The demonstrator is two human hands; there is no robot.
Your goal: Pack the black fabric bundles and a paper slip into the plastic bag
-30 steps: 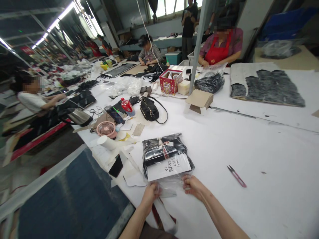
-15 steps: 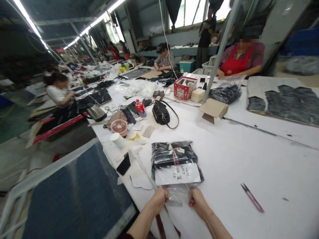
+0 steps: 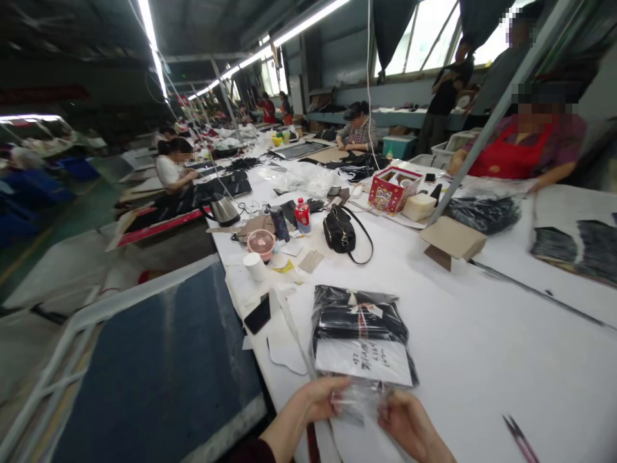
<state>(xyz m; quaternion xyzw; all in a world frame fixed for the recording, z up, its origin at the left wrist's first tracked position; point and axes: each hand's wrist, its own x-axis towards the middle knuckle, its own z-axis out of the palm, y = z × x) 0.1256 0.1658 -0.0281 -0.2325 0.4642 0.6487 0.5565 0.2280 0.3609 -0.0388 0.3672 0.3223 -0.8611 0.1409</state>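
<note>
A clear plastic bag (image 3: 359, 395) lies on the white table with its loose end toward me. Inside are folded black pieces (image 3: 361, 318), tied with a light and reddish strip, and a white paper label (image 3: 361, 360) with handwriting. My left hand (image 3: 322, 397) pinches the left side of the loose plastic end, thumb on top. On the other side my right hand (image 3: 405, 417) is closed on the same plastic, slightly blurred. To the right, partly cut off by the lower edge, lie thread snips (image 3: 520, 438).
Left of the bag are a phone (image 3: 257, 314), a white roll (image 3: 254, 266) and a pink fan (image 3: 261, 244). Beyond it sit a black handbag (image 3: 339, 230), a red bottle (image 3: 302, 215) and an open cardboard box (image 3: 453, 239). A slanted metal pole (image 3: 486, 132) rises at right; co-workers sit around the table.
The view has swung left, so things appear farther right. My hands have shifted their hold on the plastic end; the left thumb now lies stretched along it. The bag stays on the table.
</note>
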